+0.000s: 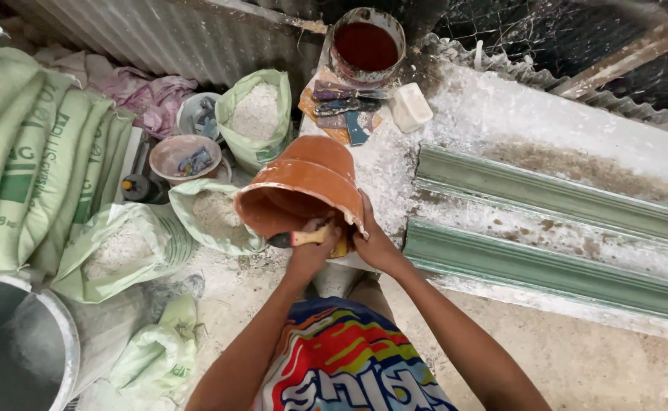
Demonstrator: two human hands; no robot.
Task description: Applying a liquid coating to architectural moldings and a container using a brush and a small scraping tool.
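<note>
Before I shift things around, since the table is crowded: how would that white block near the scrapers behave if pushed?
The white block looks rigid and squat, so it would probably slide rather than roll. The powdery table may let it skid easily.

tool head [277, 240] hidden inside orange bucket [303, 183], grey tub [22, 358] cut off by frame edge, small items in bowl [189, 156] unclear

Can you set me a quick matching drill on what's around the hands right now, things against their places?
Things:
1. orange bowl
2. red-filled bucket
3. white block
4. green moulding

Places:
a. bench, by the scrapers
b. tilted, right hand on its rim
c. bench's far end
d. lengthwise along the bench

Pairs: 1-b, 2-c, 3-a, 4-d
</note>
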